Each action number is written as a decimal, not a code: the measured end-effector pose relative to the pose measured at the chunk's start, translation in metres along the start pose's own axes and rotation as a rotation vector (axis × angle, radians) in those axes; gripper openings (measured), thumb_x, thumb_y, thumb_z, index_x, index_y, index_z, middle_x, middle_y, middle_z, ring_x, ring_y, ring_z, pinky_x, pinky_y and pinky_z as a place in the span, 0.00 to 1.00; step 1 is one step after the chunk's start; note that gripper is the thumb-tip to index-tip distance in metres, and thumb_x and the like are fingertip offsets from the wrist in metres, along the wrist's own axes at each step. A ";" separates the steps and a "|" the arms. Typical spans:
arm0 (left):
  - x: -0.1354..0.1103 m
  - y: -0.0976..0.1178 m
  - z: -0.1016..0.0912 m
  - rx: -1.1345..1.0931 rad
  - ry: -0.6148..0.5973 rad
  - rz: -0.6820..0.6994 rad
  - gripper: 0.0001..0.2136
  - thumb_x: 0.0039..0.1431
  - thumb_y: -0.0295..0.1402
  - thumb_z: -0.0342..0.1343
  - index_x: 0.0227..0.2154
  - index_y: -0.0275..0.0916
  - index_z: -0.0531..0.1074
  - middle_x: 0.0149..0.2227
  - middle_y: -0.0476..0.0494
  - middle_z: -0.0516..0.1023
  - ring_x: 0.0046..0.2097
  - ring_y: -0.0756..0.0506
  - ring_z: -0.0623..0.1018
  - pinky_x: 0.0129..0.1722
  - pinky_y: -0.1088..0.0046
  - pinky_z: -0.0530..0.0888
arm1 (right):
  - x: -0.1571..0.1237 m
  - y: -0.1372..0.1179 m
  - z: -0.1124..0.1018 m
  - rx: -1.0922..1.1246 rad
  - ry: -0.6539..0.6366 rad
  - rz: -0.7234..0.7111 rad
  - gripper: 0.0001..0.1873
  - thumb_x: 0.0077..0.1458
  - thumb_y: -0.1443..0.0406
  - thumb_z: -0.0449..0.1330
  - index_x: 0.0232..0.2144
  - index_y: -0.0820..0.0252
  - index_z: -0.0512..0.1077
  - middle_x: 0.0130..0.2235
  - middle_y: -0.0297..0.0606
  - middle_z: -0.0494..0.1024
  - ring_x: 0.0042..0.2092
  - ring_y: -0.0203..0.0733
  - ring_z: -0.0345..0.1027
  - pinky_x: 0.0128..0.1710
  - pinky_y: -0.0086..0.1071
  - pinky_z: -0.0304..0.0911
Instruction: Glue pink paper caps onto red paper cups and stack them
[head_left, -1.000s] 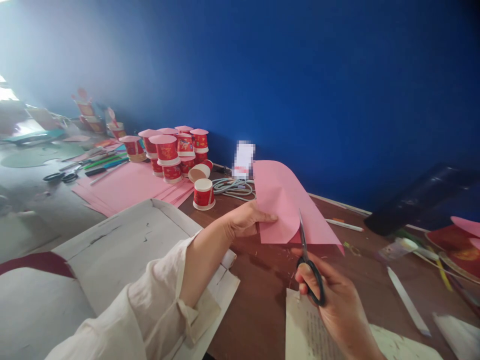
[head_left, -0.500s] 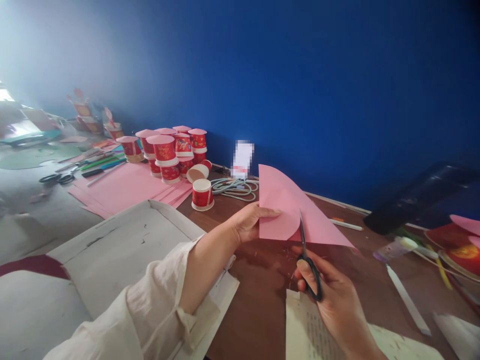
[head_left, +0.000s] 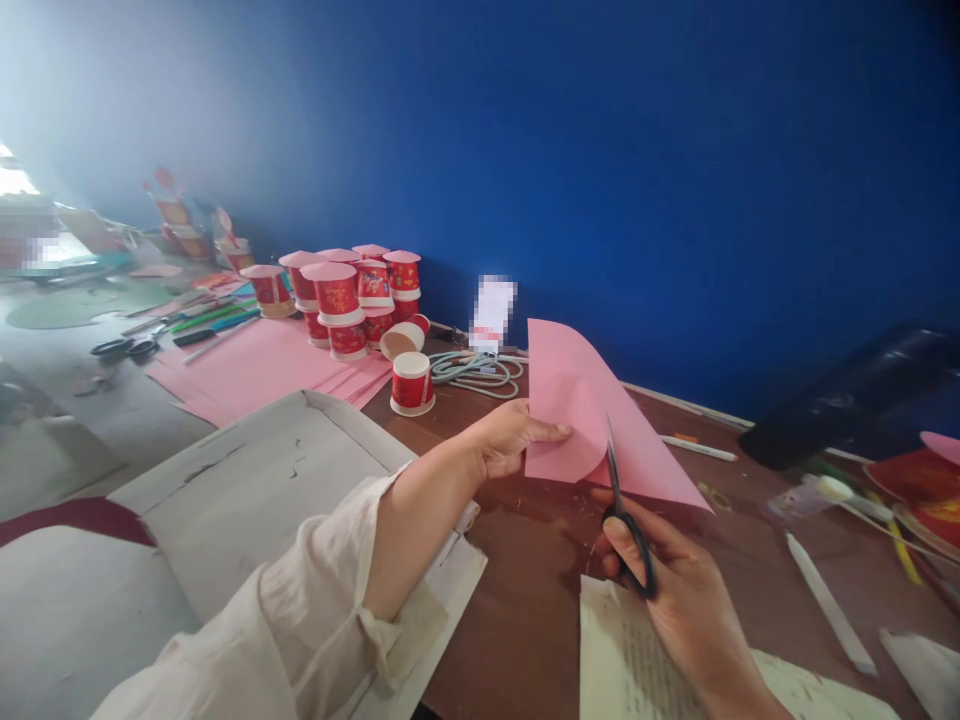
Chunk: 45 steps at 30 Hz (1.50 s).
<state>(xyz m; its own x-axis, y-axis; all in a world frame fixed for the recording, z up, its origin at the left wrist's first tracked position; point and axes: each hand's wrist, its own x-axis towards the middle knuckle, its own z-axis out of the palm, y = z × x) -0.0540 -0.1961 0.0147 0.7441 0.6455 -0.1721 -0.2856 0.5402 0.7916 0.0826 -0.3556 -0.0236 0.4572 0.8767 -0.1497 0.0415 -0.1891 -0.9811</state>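
Note:
My left hand (head_left: 510, 438) pinches the left edge of a pink paper sheet (head_left: 577, 400) and holds it up over the brown table (head_left: 525, 600). Black-handled scissors (head_left: 626, 515) sit in my right hand (head_left: 675, 590), fingers through the loops. The blades point up into the sheet's lower edge along a curved cut. A rounded flap of the sheet hangs left of the blades.
Red paper cups (head_left: 352, 295) with pink lids are stacked at the back left beside a pile of pink sheets (head_left: 255, 370). A grey cardboard tray (head_left: 247, 490) lies to the left, a coiled cable (head_left: 476, 372) behind, a printed page (head_left: 630, 660) under my right wrist, pens and strips at the right.
The pink sheet has turned and dropped lower, and the scissors have advanced further along the curved cut. Both hands shifted slightly right.

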 end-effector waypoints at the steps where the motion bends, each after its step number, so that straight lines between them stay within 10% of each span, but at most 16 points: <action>1: -0.001 0.001 0.000 0.011 -0.008 -0.005 0.14 0.40 0.24 0.69 0.33 0.28 0.76 0.31 0.38 0.80 0.32 0.44 0.80 0.38 0.64 0.76 | 0.000 0.002 -0.001 0.001 -0.007 -0.001 0.33 0.43 0.48 0.69 0.48 0.59 0.76 0.24 0.34 0.74 0.26 0.34 0.65 0.25 0.25 0.61; 45: -0.006 0.011 -0.006 0.070 -0.065 -0.031 0.12 0.41 0.23 0.67 0.33 0.30 0.77 0.33 0.36 0.81 0.32 0.44 0.80 0.36 0.67 0.78 | 0.000 0.009 -0.009 0.024 -0.003 -0.006 0.29 0.41 0.51 0.71 0.44 0.60 0.79 0.25 0.35 0.74 0.24 0.34 0.64 0.22 0.25 0.60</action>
<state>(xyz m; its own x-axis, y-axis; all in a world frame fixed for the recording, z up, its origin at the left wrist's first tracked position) -0.0651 -0.1909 0.0211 0.7902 0.5916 -0.1601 -0.2210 0.5188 0.8259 0.0912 -0.3608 -0.0310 0.4539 0.8793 -0.1438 0.0234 -0.1731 -0.9846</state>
